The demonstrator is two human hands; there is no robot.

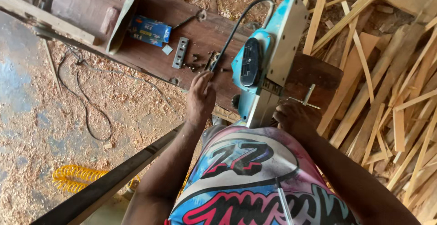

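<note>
Electric planer [266, 56] upturned on counter [150, 6], being serviced. Left hand [200, 98] pinches a slim tool beside it; right hand [298, 118] grips T-wrench [306, 98] (blade screws likely next).

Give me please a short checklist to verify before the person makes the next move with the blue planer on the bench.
1. Right hand on the T-shaped key at the blue electric planer: ok, it rests at the tool's lower side.
2. Left hand away from the cutter: cannot tell, it is beside the black cord; the cutter is hidden.
3. Planer unplugged: cannot tell, the plug is out of view.
4. Planer steady on the wooden bench: ok, it lies on its side.
5. Small metal parts within reach: ok, left of the planer.
6. Footing: not ok, shavings and wood strips cover the ground.
</note>
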